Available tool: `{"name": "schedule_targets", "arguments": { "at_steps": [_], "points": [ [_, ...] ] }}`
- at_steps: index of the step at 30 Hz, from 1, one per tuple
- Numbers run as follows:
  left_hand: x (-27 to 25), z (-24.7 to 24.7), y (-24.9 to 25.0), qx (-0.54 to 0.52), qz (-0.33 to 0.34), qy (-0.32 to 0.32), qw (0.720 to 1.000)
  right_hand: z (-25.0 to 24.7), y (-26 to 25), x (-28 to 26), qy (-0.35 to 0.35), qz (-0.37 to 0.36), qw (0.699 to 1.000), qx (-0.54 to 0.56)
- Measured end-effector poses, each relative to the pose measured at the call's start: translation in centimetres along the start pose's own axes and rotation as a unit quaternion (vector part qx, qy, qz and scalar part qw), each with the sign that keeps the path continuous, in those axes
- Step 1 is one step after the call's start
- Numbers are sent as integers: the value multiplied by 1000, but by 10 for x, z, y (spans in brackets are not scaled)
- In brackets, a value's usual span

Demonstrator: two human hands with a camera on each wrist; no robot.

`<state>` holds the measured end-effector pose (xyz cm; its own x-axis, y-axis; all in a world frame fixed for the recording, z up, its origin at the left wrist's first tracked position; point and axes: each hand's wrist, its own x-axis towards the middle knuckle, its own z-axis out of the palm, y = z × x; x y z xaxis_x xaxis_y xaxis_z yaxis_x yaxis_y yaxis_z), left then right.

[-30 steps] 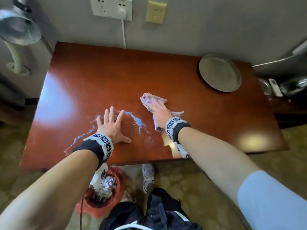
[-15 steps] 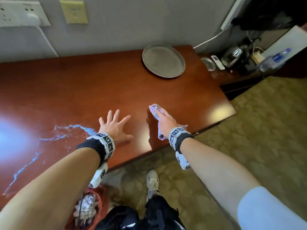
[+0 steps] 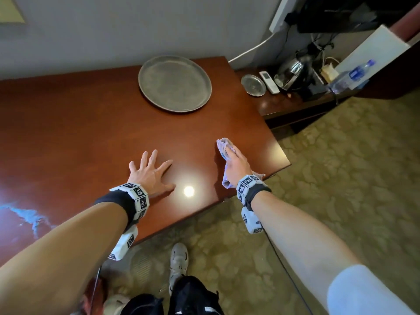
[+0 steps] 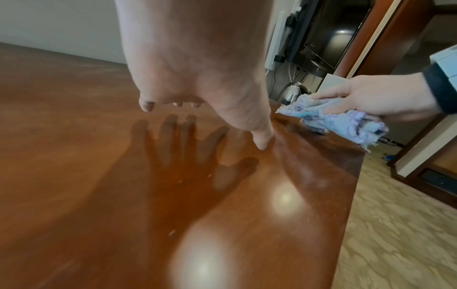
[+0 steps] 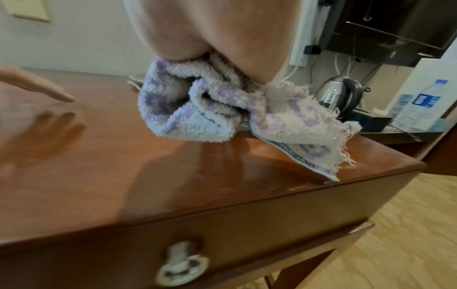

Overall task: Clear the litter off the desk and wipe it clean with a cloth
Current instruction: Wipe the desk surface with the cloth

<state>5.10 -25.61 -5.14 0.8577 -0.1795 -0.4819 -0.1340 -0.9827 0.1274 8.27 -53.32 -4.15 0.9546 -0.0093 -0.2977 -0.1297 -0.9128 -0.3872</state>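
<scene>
Lilac cloth (image 3: 223, 145) bunched inside right hand's (image 3: 236, 165) grip.

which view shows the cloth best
Right wrist: the cloth fills the frame, its purple weave and frayed edge sharp beneath the right hand. The left wrist view shows it bunched, from the side. The head view shows only bits around the hand.

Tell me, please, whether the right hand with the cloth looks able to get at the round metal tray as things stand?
Probably yes: bare desk lies between the right hand, holding the cloth, and the round metal tray.
</scene>
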Motion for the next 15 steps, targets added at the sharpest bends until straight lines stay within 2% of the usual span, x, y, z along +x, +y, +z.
{"name": "schedule_targets", "arguments": {
  "at_steps": [6,9,12,15],
  "points": [
    [47,-12,48,9,12,7,1000,-40,76,32,59,37,997,-35],
    [60,-13,60,12,9,-10,1000,-47,106,44,32,77,995,-62],
    [64,-10,63,8,3,-17,1000,-35,117,45,10,78,995,-69],
    [64,-8,60,6,4,-14,1000,-12,103,35,54,37,997,-45]
  ]
}}
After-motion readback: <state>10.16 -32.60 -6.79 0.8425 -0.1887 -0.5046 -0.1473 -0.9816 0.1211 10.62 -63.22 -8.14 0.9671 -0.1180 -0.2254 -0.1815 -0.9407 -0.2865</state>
